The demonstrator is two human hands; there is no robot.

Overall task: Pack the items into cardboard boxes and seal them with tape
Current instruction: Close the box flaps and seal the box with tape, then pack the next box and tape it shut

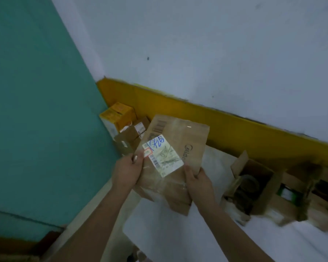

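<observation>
Farthest left, a teal wall is filling the view, and in the corner beside it two yellow cartons are standing against a yellow band running along the foot of the white wall. Just right of them, a few small brown boxes are sitting with flaps open. In front of these, the left hand is gripping the left edge of a flattish cardboard box, its fingers curling round that edge. The box is being held tilted over the white table, clear tape is shining across its top face, and a white label with blue handwriting is sitting on that face. The right hand is clasping the box's near right edge, thumb pressing on top and the other fingers hidden beneath. Further right, an open carton is resting on the table, holding dark ring-shaped things too blurred to identify. More open boxes are lying beyond it, also blurred.
</observation>
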